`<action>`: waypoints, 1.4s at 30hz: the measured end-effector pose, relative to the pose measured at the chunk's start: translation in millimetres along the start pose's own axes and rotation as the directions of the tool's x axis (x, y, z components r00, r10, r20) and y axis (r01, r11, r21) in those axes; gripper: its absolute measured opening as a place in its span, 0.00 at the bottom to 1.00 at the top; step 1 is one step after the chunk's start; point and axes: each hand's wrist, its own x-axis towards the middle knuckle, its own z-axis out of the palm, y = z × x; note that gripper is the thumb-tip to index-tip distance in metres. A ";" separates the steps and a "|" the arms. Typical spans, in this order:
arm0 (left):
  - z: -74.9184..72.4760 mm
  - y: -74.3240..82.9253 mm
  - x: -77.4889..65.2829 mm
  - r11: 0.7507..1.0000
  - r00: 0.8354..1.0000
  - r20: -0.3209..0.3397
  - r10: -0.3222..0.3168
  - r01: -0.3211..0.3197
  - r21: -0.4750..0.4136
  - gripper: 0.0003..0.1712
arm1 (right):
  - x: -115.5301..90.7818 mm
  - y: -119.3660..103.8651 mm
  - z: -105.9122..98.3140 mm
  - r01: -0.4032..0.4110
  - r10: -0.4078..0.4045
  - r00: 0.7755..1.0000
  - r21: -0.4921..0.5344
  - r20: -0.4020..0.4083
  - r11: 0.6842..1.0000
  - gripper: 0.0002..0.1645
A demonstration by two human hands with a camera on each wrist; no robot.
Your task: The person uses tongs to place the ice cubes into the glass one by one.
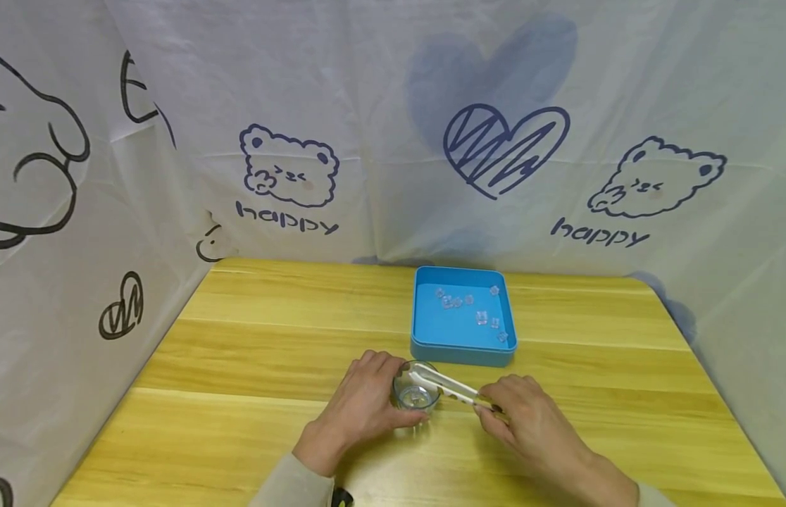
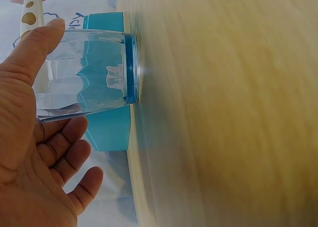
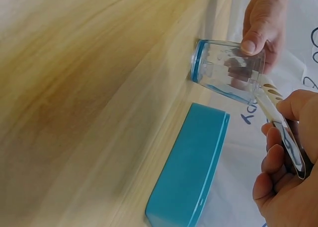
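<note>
A clear drinking glass [image 1: 413, 403] stands upright on the table. My left hand [image 1: 367, 398] holds it near the rim, thumb on one side and fingers on the other. A small clear ice-like piece [image 2: 115, 78] lies at the bottom of the glass. My right hand [image 1: 534, 417] grips a pair of tongs [image 1: 458, 391], pale with gold spots. Their tips are at the mouth of the glass, partly inside it. Whether anything sits between the tips cannot be made out. In the right wrist view, the fingers curl round the tongs' handle.
Behind the glass stands a shallow blue box [image 1: 463, 354] holding several small clear pieces [image 1: 482, 317]. A wood-patterned table [image 1: 253, 366] lies beneath. White cloth [image 1: 393, 127] with drawings hangs at the back and sides. A small dark object [image 1: 342, 497] shows by the left sleeve.
</note>
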 end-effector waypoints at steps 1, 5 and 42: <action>-0.1 0.2 0.1 1.000 1.000 0.000 0.000 0.000 -0.001 0.46 | 0.0 0.0 -0.1 -0.002 0.002 1.000 0.001 0.002 1.000 0.16; -0.7 0.3 0.5 1.000 1.000 -0.004 0.005 -0.005 0.003 0.45 | -0.1 0.7 -0.2 -0.006 0.006 1.000 -0.002 0.010 1.000 0.12; -1.0 1.3 -0.2 1.000 0.999 -0.026 0.024 -0.024 0.020 0.44 | 0.7 0.0 0.2 -0.014 0.015 1.000 -0.030 0.028 0.999 0.12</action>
